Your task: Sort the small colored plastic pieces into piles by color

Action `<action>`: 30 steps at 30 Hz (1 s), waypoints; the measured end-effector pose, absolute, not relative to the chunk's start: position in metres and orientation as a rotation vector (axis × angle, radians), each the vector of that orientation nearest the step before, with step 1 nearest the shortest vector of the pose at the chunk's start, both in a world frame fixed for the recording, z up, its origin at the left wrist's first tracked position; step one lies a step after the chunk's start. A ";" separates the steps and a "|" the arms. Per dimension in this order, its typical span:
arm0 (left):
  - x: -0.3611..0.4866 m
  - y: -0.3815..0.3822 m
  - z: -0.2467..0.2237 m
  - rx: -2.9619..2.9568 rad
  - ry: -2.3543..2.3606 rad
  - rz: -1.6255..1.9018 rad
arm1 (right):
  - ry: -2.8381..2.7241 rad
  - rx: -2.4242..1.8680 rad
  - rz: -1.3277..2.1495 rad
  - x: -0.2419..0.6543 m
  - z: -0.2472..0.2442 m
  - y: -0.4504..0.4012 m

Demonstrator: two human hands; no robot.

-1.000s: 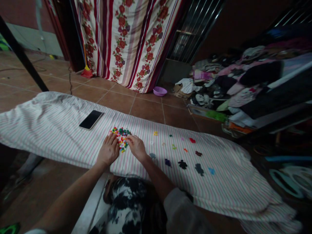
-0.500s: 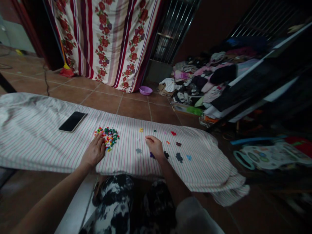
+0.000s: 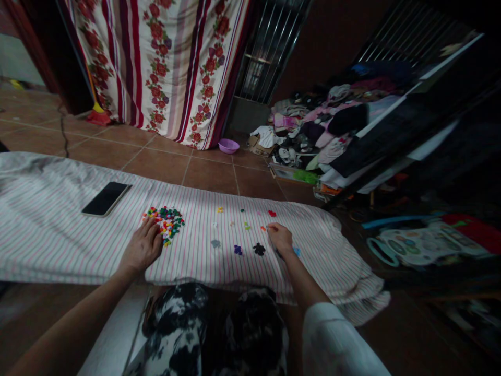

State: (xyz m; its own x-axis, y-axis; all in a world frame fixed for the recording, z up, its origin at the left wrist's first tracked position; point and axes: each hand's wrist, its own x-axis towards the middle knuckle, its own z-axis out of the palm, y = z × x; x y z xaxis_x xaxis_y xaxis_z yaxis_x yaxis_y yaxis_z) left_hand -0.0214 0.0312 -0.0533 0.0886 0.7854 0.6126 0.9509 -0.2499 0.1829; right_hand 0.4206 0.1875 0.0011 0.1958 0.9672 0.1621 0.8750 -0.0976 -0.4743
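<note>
My left hand [image 3: 144, 244] rests with spread fingers on the near left edge of a mixed heap of small coloured pieces [image 3: 171, 223]. Pinched fingers of my right hand [image 3: 279, 237] are beside a few orange pieces [image 3: 263, 228]; whatever they hold is too small to name. Small single-colour groups lie around it: red [image 3: 272, 213], yellow [image 3: 220, 210], lime green [image 3: 247, 226], grey [image 3: 215, 244], purple [image 3: 238, 250], black [image 3: 259, 249] and light blue [image 3: 296, 251]. My right wrist partly covers a dark group.
A phone [image 3: 106, 199] lies left of the heap on the striped cloth [image 3: 97, 240]. Beyond the cloth, on the tiled floor, are a purple bowl [image 3: 229, 146], a red broom [image 3: 98, 116] and a pile of clothes [image 3: 313, 122]. A floral curtain [image 3: 176, 68] hangs behind.
My right hand has moved right, from above the purple group to the orange pieces, uncovering the lime green ones. My left hand stays at the heap. The view has shifted slightly.
</note>
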 end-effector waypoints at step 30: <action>-0.023 0.031 -0.049 -2.096 -1.556 -0.759 | -1.589 -2.033 0.388 0.400 -0.035 0.202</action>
